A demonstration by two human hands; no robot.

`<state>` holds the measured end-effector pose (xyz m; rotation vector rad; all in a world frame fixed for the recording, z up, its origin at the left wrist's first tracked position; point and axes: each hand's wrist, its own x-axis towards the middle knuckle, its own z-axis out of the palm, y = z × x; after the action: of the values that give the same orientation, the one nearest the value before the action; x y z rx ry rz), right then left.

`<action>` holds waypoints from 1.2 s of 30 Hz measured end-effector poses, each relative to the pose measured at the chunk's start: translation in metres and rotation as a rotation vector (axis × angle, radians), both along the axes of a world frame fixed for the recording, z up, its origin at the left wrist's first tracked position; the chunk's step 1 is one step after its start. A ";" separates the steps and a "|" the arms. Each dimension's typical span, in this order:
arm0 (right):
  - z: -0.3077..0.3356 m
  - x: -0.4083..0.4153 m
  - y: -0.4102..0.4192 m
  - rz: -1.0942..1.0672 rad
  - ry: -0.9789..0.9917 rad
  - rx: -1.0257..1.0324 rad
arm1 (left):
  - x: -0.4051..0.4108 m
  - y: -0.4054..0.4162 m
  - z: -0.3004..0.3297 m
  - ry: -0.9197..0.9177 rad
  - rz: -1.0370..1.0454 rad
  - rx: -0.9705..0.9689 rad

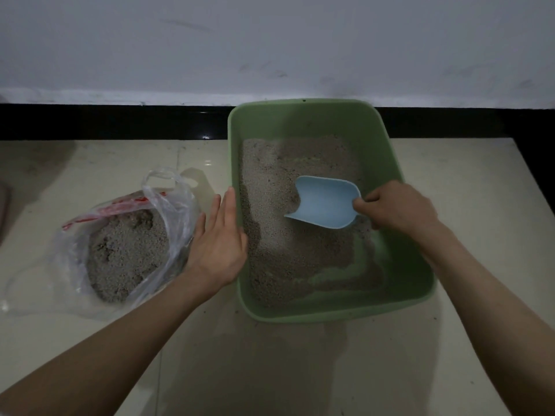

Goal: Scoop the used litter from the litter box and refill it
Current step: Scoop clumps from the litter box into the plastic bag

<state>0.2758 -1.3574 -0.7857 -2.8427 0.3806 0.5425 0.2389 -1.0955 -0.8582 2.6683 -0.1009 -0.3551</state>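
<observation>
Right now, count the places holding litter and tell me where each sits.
2. One is the green litter box against the wall, where the right hand holds the blue scoop. The other is the clear plastic bag on the floor, beside the left hand.

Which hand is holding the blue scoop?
The right hand grips the blue scoop inside the green litter box. The left hand lies flat and holds nothing.

From my feed the litter box is sitting on the floor against the wall, with the plastic bag lying just to its left. The scoop is resting in the box's litter, right hand gripping it, left hand lying flat between bag and box, touching the box's left rim.
</observation>
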 end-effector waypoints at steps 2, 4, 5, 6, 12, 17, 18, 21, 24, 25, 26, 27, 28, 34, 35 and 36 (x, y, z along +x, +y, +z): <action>-0.018 -0.007 0.002 -0.031 0.069 0.170 | 0.000 0.000 0.000 0.004 0.000 0.005; -0.034 -0.015 0.001 -0.086 0.094 0.289 | 0.000 0.000 0.001 0.009 -0.002 0.005; -0.040 -0.019 0.000 -0.115 0.084 0.318 | 0.000 0.000 0.001 0.008 0.000 0.002; -0.044 -0.021 -0.001 -0.145 0.072 0.336 | 0.000 0.000 0.001 0.004 -0.002 0.004; -0.039 -0.023 -0.006 -0.221 0.015 0.377 | 0.000 0.001 0.002 -0.090 -0.046 0.121; -0.042 -0.026 -0.005 -0.357 -0.047 0.527 | 0.000 0.002 0.002 -0.098 -0.058 0.130; -0.043 -0.025 -0.002 -0.378 -0.050 0.540 | 0.000 0.002 0.002 -0.098 -0.057 0.128; -0.041 -0.013 0.002 -0.418 -0.059 0.539 | 0.000 0.001 0.003 -0.096 -0.059 0.130; -0.033 0.012 0.003 -0.364 -0.080 0.431 | -0.001 0.000 0.004 -0.094 -0.061 0.136; -0.031 0.023 0.002 -0.337 -0.074 0.392 | -0.001 0.000 0.004 -0.092 -0.061 0.138; -0.029 0.034 0.002 -0.317 -0.058 0.354 | -0.001 0.000 0.004 -0.089 -0.061 0.140; -0.028 0.045 0.003 -0.299 -0.031 0.313 | -0.001 0.000 0.004 -0.090 -0.060 0.141; -0.028 0.056 0.005 -0.281 -0.001 0.270 | -0.002 0.000 0.003 -0.095 -0.058 0.139; -0.027 0.105 0.037 -0.208 0.089 0.199 | -0.002 0.001 -0.007 -0.161 -0.039 0.060; -0.029 0.108 0.041 -0.206 0.105 0.226 | -0.002 0.001 -0.009 -0.180 -0.036 0.054; -0.032 0.109 0.045 -0.208 0.113 0.255 | -0.003 0.001 -0.011 -0.194 -0.034 0.051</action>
<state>0.3849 -1.3126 -0.8174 -2.4997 0.5751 0.6588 0.2364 -1.0942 -0.8690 2.7490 -0.1989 -0.1093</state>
